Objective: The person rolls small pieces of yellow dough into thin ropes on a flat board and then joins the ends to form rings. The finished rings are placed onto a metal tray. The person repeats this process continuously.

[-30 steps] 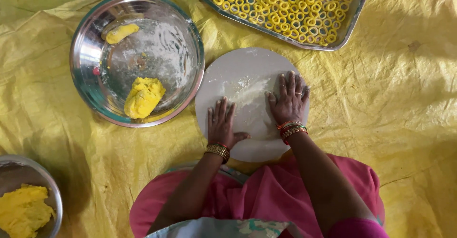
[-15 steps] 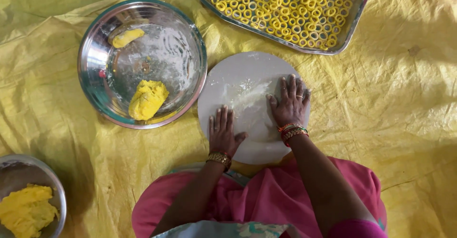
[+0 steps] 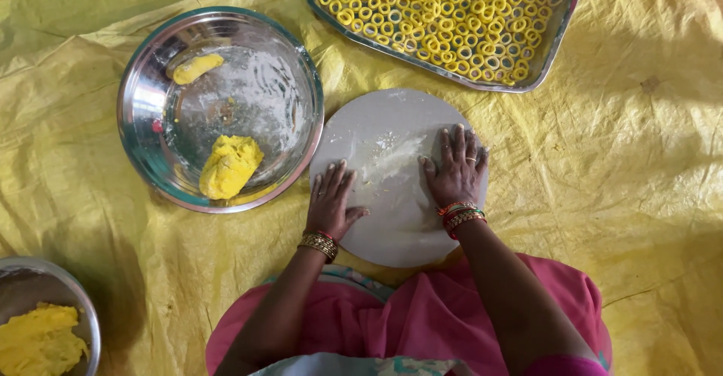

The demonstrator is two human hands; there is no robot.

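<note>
Both hands lie flat, palms down, on a round pale board that sits on a yellow sheet spread over the floor. The left hand rests at the board's left edge, its fingers stretched out and slightly apart, the thumb pointing toward the board's middle; its grip is apart and clamped on nothing. The right hand rests on the right half of the board, fingers spread and pointing away from the person, its grip likewise apart with nothing held. Whether any dough lies under either palm cannot be told. Between the two hands a smear of white flour marks the board's surface. Bangles circle both wrists.

Just beside the board's left edge, touching or nearly touching it, stands a large steel bowl. Inside it, a lump of yellow dough lies near the rim closest to the person, and a smaller yellow piece lies near the far rim; the bowl's floor is dusted with flour.

At the far edge of the sheet, beyond the board, a rectangular steel tray sits at a slant, packed with small yellow dough rings. At the sheet's near left corner, a second steel bowl is partly cut off by the picture's edge and holds more yellow dough. The person's pink garment fills the near edge, just below the board.
</note>
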